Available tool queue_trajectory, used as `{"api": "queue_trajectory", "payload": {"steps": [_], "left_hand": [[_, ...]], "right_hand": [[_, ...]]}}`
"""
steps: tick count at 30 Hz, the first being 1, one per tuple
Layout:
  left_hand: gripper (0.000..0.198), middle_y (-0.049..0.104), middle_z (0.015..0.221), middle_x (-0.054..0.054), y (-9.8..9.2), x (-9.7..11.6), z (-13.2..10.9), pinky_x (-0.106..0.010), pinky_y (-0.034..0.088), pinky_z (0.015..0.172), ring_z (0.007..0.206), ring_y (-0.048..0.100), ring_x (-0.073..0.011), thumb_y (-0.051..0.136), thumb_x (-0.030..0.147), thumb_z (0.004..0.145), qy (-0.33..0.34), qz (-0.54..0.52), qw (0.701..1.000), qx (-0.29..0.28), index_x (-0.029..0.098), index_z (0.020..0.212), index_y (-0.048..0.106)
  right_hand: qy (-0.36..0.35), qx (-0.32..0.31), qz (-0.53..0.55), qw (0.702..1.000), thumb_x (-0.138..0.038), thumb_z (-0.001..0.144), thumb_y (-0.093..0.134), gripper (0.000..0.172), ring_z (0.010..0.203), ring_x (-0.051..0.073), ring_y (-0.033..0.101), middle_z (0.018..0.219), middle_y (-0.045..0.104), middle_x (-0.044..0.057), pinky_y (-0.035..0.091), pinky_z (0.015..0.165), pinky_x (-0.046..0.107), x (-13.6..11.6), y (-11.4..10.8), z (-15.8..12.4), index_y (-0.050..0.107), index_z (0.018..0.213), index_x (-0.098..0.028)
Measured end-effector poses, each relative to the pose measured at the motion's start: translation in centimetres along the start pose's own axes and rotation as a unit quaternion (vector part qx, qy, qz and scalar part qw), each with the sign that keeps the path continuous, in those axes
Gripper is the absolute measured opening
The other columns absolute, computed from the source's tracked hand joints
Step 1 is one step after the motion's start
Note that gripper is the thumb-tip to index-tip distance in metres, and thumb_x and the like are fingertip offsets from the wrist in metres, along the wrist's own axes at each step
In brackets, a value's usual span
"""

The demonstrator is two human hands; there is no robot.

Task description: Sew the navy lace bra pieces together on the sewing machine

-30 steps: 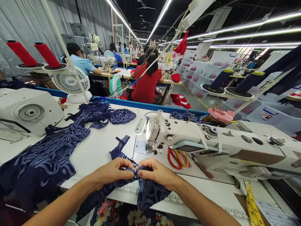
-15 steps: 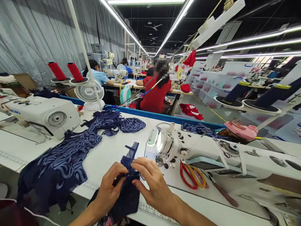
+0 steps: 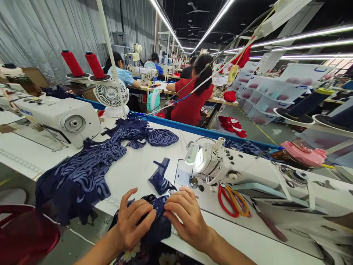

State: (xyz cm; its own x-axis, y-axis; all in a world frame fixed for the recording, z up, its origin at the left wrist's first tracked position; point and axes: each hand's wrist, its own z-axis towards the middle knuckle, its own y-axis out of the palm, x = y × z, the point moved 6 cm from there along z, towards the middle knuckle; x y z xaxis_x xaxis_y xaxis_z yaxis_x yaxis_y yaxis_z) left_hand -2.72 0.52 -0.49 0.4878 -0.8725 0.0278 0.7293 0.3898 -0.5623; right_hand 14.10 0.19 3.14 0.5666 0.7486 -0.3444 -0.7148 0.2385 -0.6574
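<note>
Both my hands rest on a small bundle of navy patterned fabric [image 3: 156, 224] at the near edge of the white sewing table [image 3: 135, 169]. My left hand [image 3: 132, 221] curls over its left side, fingers pressed onto the cloth. Pressing the right side is my right hand [image 3: 186, 217], fingertips bent down. A small navy cut piece [image 3: 160, 179] lies just beyond, in front of the needle area of the white sewing machine [image 3: 212, 162], whose lamp is lit.
A long heap of navy patterned fabric [image 3: 82, 173] runs along the table's left. Red and yellow scissors [image 3: 230, 200] lie under the machine arm. A second sewing machine [image 3: 57, 117], a white fan [image 3: 111, 95] and red thread cones [image 3: 82, 64] stand at left. Other people sew at tables beyond.
The view has swung left and lower. My hands have drawn the fabric bundle back to the table edge; the small cut piece now lies free on the table.
</note>
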Motion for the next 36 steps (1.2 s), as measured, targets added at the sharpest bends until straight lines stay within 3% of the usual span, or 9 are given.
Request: {"api": "queue_trajectory", "payload": {"steps": [5,12,21,25,27,29,31,33,36], "left_hand": [[0.017,0.073,0.084,-0.003,-0.3,0.5,0.5,-0.060,0.025,0.113,0.081,0.070,-0.0160,0.055,0.006,0.088,-0.004,0.006,1.000,0.010,0.016,0.097,0.065],[0.018,0.072,0.081,-0.002,-0.3,0.4,0.7,-0.066,0.020,0.113,0.080,0.070,-0.0170,0.059,0.004,0.085,-0.018,0.005,0.999,0.027,0.016,0.095,0.066],[0.026,0.066,0.079,0.001,-0.4,-0.1,1.8,-0.063,0.026,0.111,0.074,0.065,-0.0124,0.061,0.001,0.083,-0.104,-0.025,0.993,0.045,0.019,0.103,0.065],[0.026,0.063,0.080,0.002,-0.4,-0.9,1.5,-0.062,0.029,0.110,0.075,0.062,-0.0125,0.059,0.002,0.084,-0.126,-0.030,0.991,0.033,0.022,0.100,0.065],[0.031,0.062,0.080,0.003,-0.1,-1.4,1.6,-0.061,0.029,0.111,0.075,0.061,-0.0116,0.056,0.000,0.085,-0.122,-0.043,0.992,0.012,0.025,0.102,0.063],[0.031,0.063,0.084,0.002,0.0,-2.1,2.0,-0.058,0.032,0.109,0.079,0.062,-0.0133,0.055,0.001,0.087,-0.130,-0.032,0.991,0.002,0.027,0.102,0.062],[0.023,0.063,0.090,-0.002,-0.4,-2.7,2.3,-0.050,0.041,0.100,0.085,0.062,-0.0177,0.060,0.008,0.087,-0.168,0.040,0.984,0.032,0.025,0.103,0.062],[0.016,0.062,0.087,-0.004,-0.9,-2.6,2.4,-0.037,0.047,0.083,0.081,0.061,-0.0187,0.066,0.015,0.087,-0.206,0.108,0.971,0.057,0.022,0.101,0.061],[0.008,0.060,0.074,0.000,-0.1,-1.4,2.3,-0.025,0.045,0.062,0.066,0.058,-0.0149,0.061,0.028,0.092,-0.237,0.068,0.969,-0.010,0.021,0.095,0.058]], "right_hand": [[0.023,-0.003,0.046,0.999,-0.009,0.092,0.053,0.019,0.079,0.017,0.054,0.088,0.064,0.004,0.039,0.077,0.036,-0.1,0.0,0.3,0.060,0.107,-0.020],[-0.012,-0.034,0.080,0.996,-0.011,0.088,0.050,0.008,0.071,0.016,0.050,0.079,0.060,0.002,0.037,0.072,0.036,-1.1,-0.7,0.0,0.053,0.087,-0.019],[0.087,0.002,-0.030,0.996,-0.016,0.093,0.056,0.012,0.065,0.015,0.048,0.073,0.058,0.000,0.035,0.058,0.029,0.1,1.4,-1.5,0.052,0.083,-0.020],[0.099,0.041,-0.022,0.994,-0.010,0.093,0.051,0.014,0.079,0.018,0.056,0.089,0.064,0.005,0.043,0.071,0.033,0.4,0.4,-0.9,0.059,0.102,-0.019],[0.080,0.011,-0.004,0.997,-0.009,0.093,0.050,0.026,0.090,0.021,0.058,0.100,0.065,0.008,0.044,0.079,0.037,0.5,0.4,-0.1,0.059,0.115,-0.020],[0.088,-0.023,0.061,0.994,-0.013,0.094,0.051,0.022,0.089,0.020,0.058,0.097,0.067,0.006,0.045,0.080,0.036,1.0,0.8,0.6,0.062,0.110,-0.021],[0.160,-0.028,0.147,0.976,-0.020,0.093,0.056,0.010,0.078,0.017,0.058,0.083,0.066,0.002,0.046,0.073,0.032,2.1,1.5,1.0,0.066,0.093,-0.021],[0.264,-0.027,0.224,0.938,-0.026,0.092,0.059,0.013,0.070,0.015,0.055,0.075,0.063,0.001,0.045,0.066,0.028,3.3,2.6,0.9,0.066,0.082,-0.019],[0.358,-0.048,0.331,0.872,-0.034,0.089,0.061,0.019,0.068,0.013,0.052,0.073,0.060,0.000,0.043,0.064,0.026,4.0,4.3,0.5,0.068,0.082,-0.017]]}}
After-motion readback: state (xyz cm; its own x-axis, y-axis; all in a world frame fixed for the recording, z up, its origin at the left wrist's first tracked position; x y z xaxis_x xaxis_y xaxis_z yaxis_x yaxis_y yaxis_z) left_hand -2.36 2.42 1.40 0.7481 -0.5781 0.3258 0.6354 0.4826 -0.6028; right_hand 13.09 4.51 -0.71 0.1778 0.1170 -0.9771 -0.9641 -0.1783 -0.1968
